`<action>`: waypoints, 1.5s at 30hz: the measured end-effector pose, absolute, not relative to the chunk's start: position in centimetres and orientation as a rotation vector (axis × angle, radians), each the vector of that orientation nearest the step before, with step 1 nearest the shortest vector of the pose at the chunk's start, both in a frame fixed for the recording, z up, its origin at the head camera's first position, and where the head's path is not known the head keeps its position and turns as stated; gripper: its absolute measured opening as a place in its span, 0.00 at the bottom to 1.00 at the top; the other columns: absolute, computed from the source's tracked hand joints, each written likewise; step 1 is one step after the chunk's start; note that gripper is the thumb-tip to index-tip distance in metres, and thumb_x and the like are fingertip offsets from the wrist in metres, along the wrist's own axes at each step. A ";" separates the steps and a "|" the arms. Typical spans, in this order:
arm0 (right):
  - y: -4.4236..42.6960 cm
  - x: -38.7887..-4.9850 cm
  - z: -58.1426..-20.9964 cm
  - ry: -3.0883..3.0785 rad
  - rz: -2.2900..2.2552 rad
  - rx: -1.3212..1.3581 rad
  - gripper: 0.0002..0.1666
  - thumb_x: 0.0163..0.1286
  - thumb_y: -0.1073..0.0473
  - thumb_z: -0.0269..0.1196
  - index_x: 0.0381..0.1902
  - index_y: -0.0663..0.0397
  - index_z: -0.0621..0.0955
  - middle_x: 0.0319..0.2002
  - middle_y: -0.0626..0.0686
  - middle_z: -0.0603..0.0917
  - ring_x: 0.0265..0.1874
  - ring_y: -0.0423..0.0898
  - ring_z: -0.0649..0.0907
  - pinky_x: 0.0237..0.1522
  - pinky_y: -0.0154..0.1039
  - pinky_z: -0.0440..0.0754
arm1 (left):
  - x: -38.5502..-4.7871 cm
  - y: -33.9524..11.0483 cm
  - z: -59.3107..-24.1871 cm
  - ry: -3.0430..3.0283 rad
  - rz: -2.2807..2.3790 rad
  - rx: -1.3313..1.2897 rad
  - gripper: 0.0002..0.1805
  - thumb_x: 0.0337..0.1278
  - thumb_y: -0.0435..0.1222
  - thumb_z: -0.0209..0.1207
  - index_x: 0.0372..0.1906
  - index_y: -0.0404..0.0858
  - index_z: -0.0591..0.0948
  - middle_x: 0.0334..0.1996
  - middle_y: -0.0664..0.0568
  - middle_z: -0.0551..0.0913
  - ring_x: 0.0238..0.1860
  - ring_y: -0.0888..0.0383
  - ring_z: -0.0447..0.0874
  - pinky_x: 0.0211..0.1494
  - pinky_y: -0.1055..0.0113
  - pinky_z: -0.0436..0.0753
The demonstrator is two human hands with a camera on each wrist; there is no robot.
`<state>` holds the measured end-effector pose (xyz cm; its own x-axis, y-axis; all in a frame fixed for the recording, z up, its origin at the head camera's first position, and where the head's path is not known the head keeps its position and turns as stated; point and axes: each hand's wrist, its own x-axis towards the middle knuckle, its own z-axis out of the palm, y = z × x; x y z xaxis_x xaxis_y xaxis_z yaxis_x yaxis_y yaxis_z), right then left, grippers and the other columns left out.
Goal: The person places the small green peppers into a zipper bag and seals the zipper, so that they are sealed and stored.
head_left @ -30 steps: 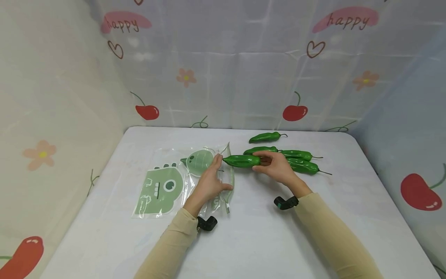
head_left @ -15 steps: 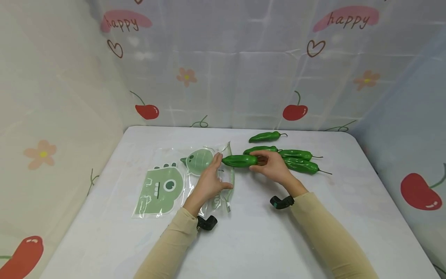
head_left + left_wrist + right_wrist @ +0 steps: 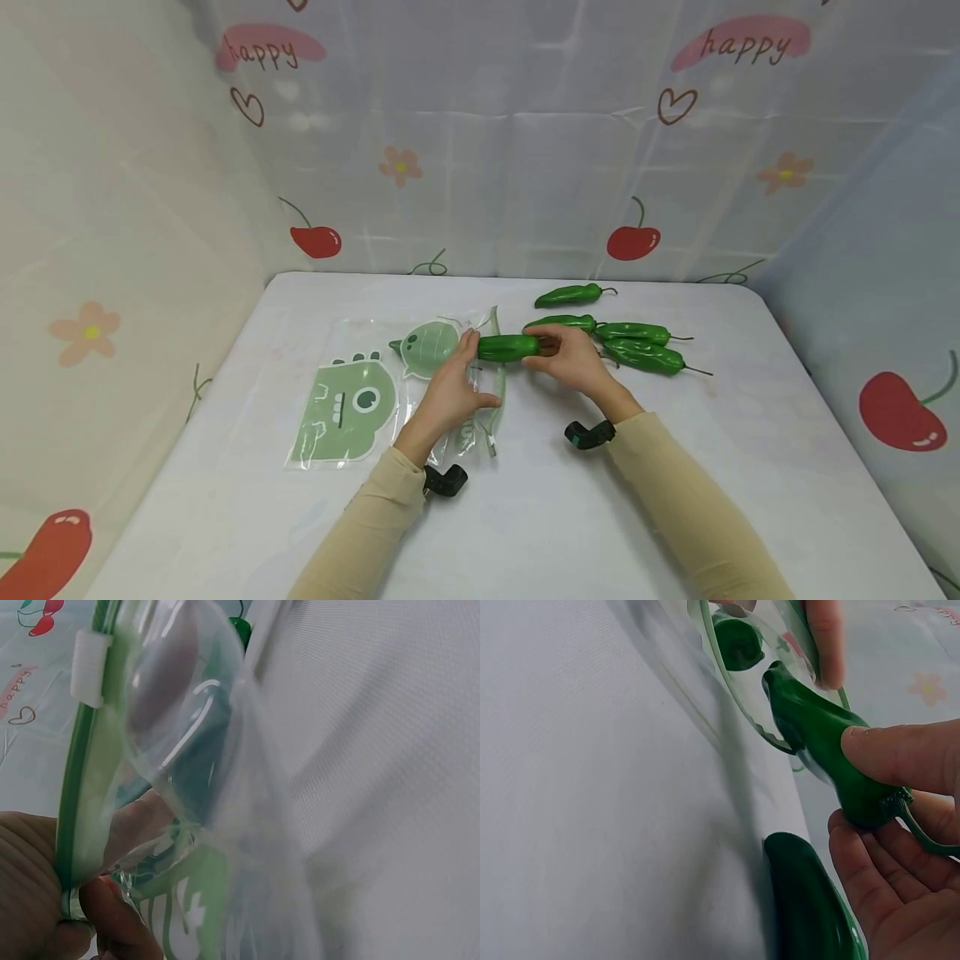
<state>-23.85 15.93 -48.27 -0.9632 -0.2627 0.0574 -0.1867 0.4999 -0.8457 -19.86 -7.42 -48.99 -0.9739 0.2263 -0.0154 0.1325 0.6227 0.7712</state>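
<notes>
A clear plastic zip bag (image 3: 341, 417) with green cartoon prints lies on the table, its green-edged mouth to the right. My left hand (image 3: 450, 392) holds the mouth apart; in the left wrist view its thumb and a finger (image 3: 120, 922) pinch the green zip edge (image 3: 75, 795). My right hand (image 3: 573, 362) pinches a green chili pepper (image 3: 507, 347) near its stem. In the right wrist view the pepper (image 3: 817, 739) points tip first into the bag's mouth, and another green pepper (image 3: 739, 643) shows inside the bag.
Several green peppers lie right of and behind my right hand: one far back (image 3: 570, 295), one close to the hand (image 3: 558, 322), others farther right (image 3: 648, 357). A white zip slider (image 3: 88, 669) sits on the bag's edge. Patterned curtains (image 3: 502, 167) enclose the white table (image 3: 540, 517).
My right hand has moved left with the pepper, and the pepper's tip has passed behind my left fingers into the bag's mouth. My left hand has stayed in place.
</notes>
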 end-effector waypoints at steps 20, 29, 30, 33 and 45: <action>13.7 -24.4 -49.3 2.596 -1.521 -0.414 0.28 0.62 0.60 0.76 0.61 0.53 0.84 0.59 0.59 0.85 0.55 0.57 0.87 0.54 0.49 0.88 | -19.9 -7.4 -49.0 2.727 1.274 0.325 0.65 0.40 0.36 0.82 0.83 0.40 0.55 0.84 0.49 0.50 0.83 0.48 0.50 0.82 0.51 0.62; 13.0 -24.7 -49.3 2.644 -1.504 -0.439 0.28 0.61 0.59 0.77 0.59 0.50 0.85 0.55 0.57 0.81 0.56 0.59 0.86 0.58 0.51 0.86 | -19.8 -7.4 -48.9 2.717 1.272 0.325 0.64 0.42 0.37 0.82 0.83 0.42 0.54 0.84 0.49 0.49 0.83 0.47 0.51 0.81 0.51 0.63; 12.9 -24.7 -49.3 2.649 -1.498 -0.434 0.28 0.61 0.59 0.77 0.60 0.50 0.85 0.55 0.56 0.81 0.55 0.58 0.86 0.57 0.51 0.86 | -19.8 -7.4 -48.9 2.717 1.271 0.325 0.64 0.42 0.37 0.82 0.83 0.42 0.54 0.84 0.49 0.49 0.83 0.47 0.51 0.81 0.50 0.63; 12.7 -24.7 -49.2 2.666 -1.482 -0.404 0.28 0.61 0.57 0.77 0.60 0.49 0.85 0.56 0.56 0.82 0.52 0.56 0.86 0.52 0.48 0.87 | -19.8 -7.3 -48.9 2.711 1.270 0.315 0.64 0.43 0.38 0.81 0.84 0.42 0.53 0.84 0.49 0.49 0.83 0.47 0.50 0.81 0.50 0.63; 12.2 -24.6 -49.3 2.628 -1.616 -0.215 0.27 0.60 0.61 0.77 0.58 0.52 0.85 0.46 0.56 0.82 0.48 0.54 0.88 0.41 0.40 0.86 | -19.8 -7.4 -49.1 2.724 1.272 0.321 0.65 0.42 0.38 0.82 0.84 0.42 0.54 0.84 0.50 0.50 0.83 0.47 0.50 0.82 0.50 0.62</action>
<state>-24.63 12.17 -49.32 -0.9891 -0.1438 0.0313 -0.0928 0.4445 -0.8909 -19.84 -7.36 -49.13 -0.9705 0.2406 -0.0173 0.1412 0.6248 0.7679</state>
